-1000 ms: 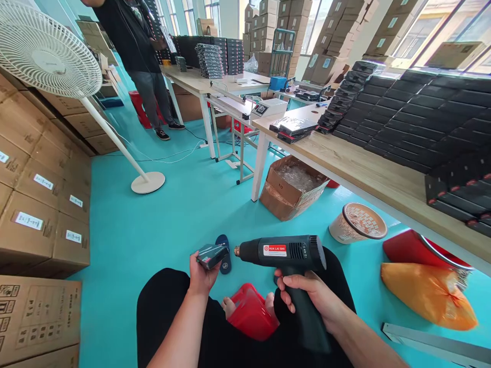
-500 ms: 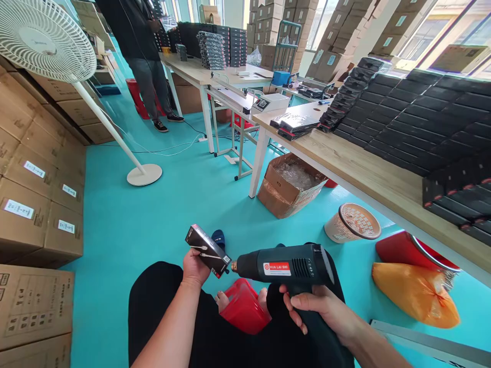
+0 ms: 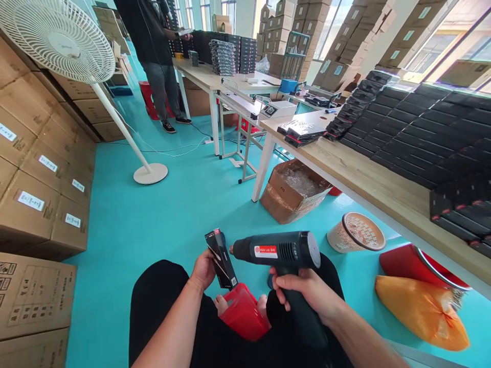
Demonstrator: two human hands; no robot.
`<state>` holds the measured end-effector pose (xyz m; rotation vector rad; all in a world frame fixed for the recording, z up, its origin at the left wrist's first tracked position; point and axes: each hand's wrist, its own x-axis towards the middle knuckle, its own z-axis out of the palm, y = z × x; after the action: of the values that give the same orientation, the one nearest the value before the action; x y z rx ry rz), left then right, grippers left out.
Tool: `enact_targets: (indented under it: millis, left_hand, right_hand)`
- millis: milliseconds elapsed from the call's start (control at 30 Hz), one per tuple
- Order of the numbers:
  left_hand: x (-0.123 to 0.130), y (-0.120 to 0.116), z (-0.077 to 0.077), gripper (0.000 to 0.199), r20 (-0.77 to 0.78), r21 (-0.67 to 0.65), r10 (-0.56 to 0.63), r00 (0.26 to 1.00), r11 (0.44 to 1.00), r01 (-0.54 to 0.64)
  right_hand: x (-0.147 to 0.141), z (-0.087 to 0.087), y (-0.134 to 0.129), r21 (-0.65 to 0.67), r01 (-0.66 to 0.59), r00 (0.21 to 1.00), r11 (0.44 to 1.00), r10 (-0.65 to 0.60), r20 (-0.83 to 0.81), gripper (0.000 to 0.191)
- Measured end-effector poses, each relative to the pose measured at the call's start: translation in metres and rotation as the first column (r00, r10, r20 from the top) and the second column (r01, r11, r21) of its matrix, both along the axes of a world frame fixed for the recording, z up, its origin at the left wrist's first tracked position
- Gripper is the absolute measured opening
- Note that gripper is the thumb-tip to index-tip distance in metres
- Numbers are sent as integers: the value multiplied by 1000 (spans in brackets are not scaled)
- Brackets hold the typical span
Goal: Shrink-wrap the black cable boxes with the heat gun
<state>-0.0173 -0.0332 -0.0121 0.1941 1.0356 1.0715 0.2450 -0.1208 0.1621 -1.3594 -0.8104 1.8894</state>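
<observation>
Left hand (image 3: 203, 270): fingers clamped on the left edge of a small dark box (image 3: 222, 259), holding it tilted, long face showing, red-marked end up. Right hand (image 3: 301, 289): fingers wrapped round the grip of a dark heat gun (image 3: 276, 250); can't tell if the trigger is pressed or air is blowing. Nozzle (image 3: 231, 250) points left, just beside the box's upper right edge; contact unclear.

Change: over the last half second the box has been turned steeper in the left fingers. Its lower end was by the nozzle, now its long edge is, so probably a different stretch of the wrap is exposed to the gun.

Below the fingers: red plastic container (image 3: 245, 312) between the feet. Beyond the right fingers: patterned wastebasket (image 3: 355, 232), then orange bag (image 3: 422, 312). Forward right: counter (image 3: 364, 166) with stacked black boxes (image 3: 414, 133). Forward left, well apart: white fan (image 3: 69, 46), co-worker (image 3: 153, 46) standing.
</observation>
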Motion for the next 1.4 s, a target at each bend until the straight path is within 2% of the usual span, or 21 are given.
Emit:
enact_targets:
  millis: [167,367,600,700,767,900,967,1067,1133,1200,1300,1400]
  left_hand:
    - [4,-4,-4,18,-51,2,-55,997,998,55]
    - [5,-7,1,19,-78,11,-69,995,998,70]
    - [5,-7,2,21,-71,11,-84,994,996,85]
    - [3,-5,-1,19,-58,9,-74,996,997,75]
    - [2,-4,-4,17,-44,7,-64,997,998,64]
    - [0,-1,-7,8,-11,-9,-38,999,999,38]
    - [-2,-1,-7,18,-2,-17,-26,1000,1000,26]
    - [-6,-2,-2,40,56,-48,5,998,999,-2]
    - [-9,-2,2,51,173,-70,13,985,998,-1]
    - [-11,-3,6,53,327,-38,-23,945,999,38]
    - [-13,-3,11,55,492,85,-128,861,992,98]
    - [-13,-3,12,62,539,166,-218,814,974,151]
  right_hand:
    - [-1,17,41,7,-37,998,999,36,49,27]
    - [-4,33,78,27,-93,993,995,91,74,24]
    - [-9,36,104,38,-167,981,985,162,110,17]
    - [-13,33,99,27,-220,968,975,215,130,16]
    - [-15,31,87,9,-264,955,964,260,145,15]
    - [-14,24,45,-80,-396,898,915,405,176,15]
    - [-9,21,20,-121,-426,880,897,441,176,15]
    - [5,15,-11,-136,-314,942,940,326,78,16]
    - [17,7,-26,-142,-158,987,977,155,-32,26]
    - [27,-5,-35,-167,29,990,986,-52,-131,34]
    - [37,-26,-37,-263,250,920,932,-313,-235,41]
    - [41,-41,-31,-355,326,839,876,-441,-320,46]
